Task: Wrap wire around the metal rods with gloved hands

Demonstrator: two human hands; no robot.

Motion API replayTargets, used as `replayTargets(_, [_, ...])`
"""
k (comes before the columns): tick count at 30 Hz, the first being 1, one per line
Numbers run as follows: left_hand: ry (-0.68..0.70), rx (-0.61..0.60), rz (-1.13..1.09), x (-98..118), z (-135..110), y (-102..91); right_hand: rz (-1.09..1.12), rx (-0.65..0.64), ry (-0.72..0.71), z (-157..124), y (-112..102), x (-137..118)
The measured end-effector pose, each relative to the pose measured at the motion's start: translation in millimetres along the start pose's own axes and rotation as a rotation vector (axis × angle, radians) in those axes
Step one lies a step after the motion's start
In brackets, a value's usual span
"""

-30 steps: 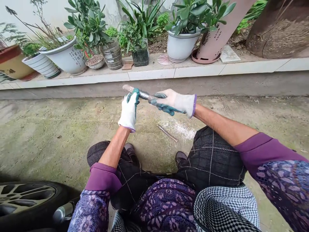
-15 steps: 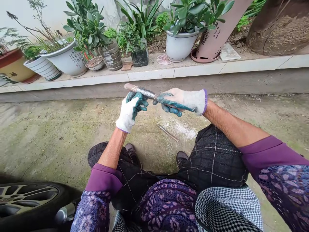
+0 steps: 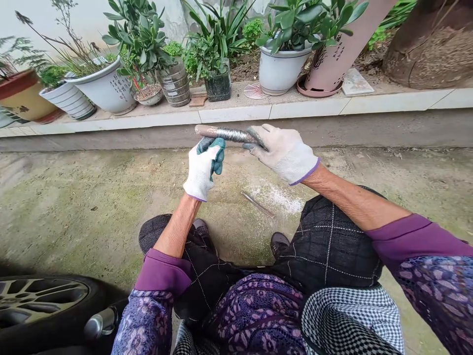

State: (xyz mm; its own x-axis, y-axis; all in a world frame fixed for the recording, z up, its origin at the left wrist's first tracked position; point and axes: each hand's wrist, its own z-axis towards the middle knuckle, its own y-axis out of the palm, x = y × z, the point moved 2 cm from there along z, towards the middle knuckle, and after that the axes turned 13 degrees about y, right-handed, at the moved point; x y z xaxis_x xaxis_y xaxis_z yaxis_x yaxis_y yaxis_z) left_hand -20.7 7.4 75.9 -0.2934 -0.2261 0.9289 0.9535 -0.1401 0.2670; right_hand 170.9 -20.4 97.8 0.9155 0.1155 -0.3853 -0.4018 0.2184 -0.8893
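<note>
A brownish rod-like stick [image 3: 207,130] is held level in front of me, with shiny silver wire [image 3: 232,134] wound in tight turns round its middle. My left hand [image 3: 207,162], in a white glove with green coating, is closed below the stick near its left end, thumb and fingers pinched against it. My right hand [image 3: 283,150], in a matching glove, wraps over the stick's right part, back of the hand facing up. That end of the stick is hidden under the hand. Between my feet on the ground lies a thin rod [image 3: 257,204], beside scattered white powder [image 3: 283,197].
A tiled ledge [image 3: 236,113] runs across ahead, bearing several potted plants, among them a white pot [image 3: 283,69] and a tall pink pot [image 3: 327,64]. A car wheel [image 3: 44,301] and a metal cup [image 3: 96,324] are at the lower left.
My right hand has rolled over, from fingers showing underneath to its back facing up. The stick has turned from slanting down rightward to nearly level. My left fingers have closed in more.
</note>
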Motion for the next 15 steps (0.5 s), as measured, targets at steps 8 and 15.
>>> replayTargets(8, [-0.022, -0.019, 0.005, 8, -3, -2.0, 0.534, -0.346, 0.208, 1, 6, -5])
replayTargets(15, [0.008, 0.019, 0.092, 1, -3, 3.6, 0.603, -0.548, 0.248, 1, 13, -2])
